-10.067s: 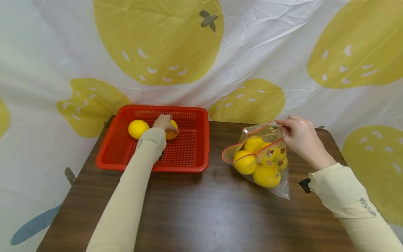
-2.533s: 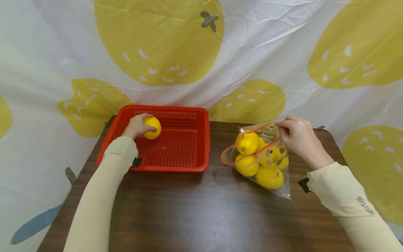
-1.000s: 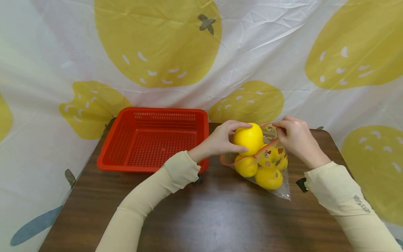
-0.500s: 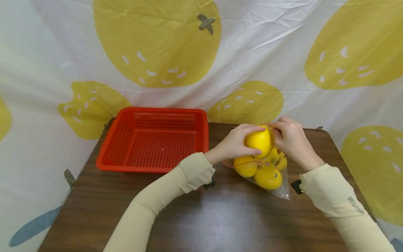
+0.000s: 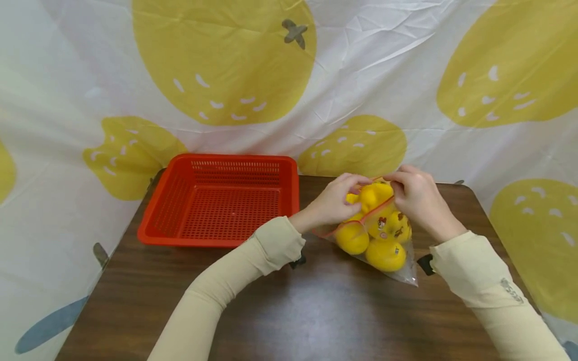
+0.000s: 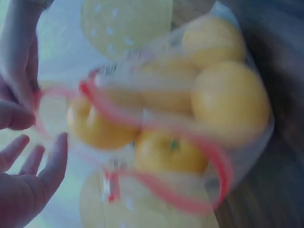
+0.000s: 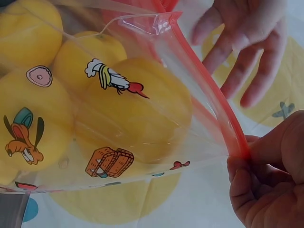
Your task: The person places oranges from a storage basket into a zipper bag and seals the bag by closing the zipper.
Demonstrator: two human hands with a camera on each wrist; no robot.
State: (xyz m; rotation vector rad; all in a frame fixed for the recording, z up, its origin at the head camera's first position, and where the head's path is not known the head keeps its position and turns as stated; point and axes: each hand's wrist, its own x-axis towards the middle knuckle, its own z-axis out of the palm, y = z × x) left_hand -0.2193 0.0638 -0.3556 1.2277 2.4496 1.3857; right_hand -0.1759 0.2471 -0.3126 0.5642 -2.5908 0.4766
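A clear zip bag (image 5: 410,273) with a red-edged mouth and cartoon prints lies on the table, filled with several round yellow citrus fruits (image 5: 385,254). My right hand (image 5: 420,198) pinches the red zip edge between thumb and fingers at the bag's upper right. At the left side of the mouth is my left hand (image 5: 335,201), its fingers spread and holding nothing, as the right wrist view also shows. Just inside the mouth, between the hands, sits the topmost fruit (image 5: 377,194). A white zip slider (image 6: 112,186) is on the far part of the edge in the left wrist view.
A red plastic basket (image 5: 294,200) with a slotted bottom stands left of the bag, with no fruit inside. Both rest on a brown wooden table (image 5: 325,306). Behind it hangs a white cloth (image 5: 352,75) printed with big yellow fruits.
The left hand took the last fruit from the basket, carried it right into the bag's mouth and let go of it. Throughout, the right hand has kept its pinch on the bag's edge.
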